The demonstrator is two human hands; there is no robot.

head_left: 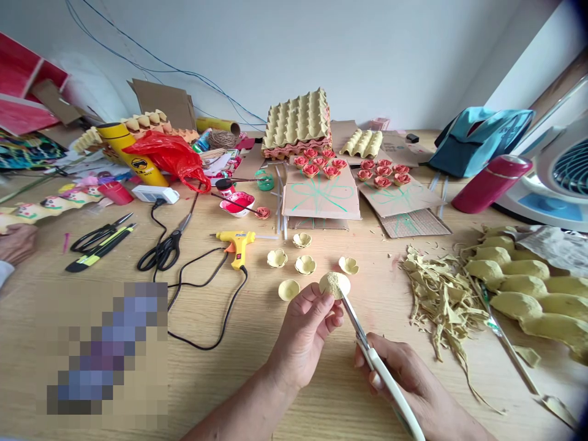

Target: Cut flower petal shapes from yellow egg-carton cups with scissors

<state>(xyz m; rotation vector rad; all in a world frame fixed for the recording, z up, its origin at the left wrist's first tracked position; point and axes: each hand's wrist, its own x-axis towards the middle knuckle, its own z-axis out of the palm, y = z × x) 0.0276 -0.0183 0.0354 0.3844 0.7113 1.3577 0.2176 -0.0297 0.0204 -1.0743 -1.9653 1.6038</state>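
Between the thumb and fingers of my left hand (307,327) is a pale yellow egg-carton cup (331,284), its rounded side towards me. My right hand (399,373) grips white-handled scissors (383,380), whose blades meet the cup's edge; how far the blades are apart I cannot tell. Just beyond lie several petal-cut cups (305,264) and one round uncut cup (289,290). To the right of my hands is a heap of carton trimmings (441,300), beside a large piece of yellow egg carton (519,285).
A yellow glue gun (237,244) with its cord, black scissors (165,248) and a cutter knife (98,248) lie left. Red flowers (316,162) sit on cardboard (321,199) before stacked egg trays (298,119). A red flask (491,182) stands right. Another person's hand (17,244) is far left.
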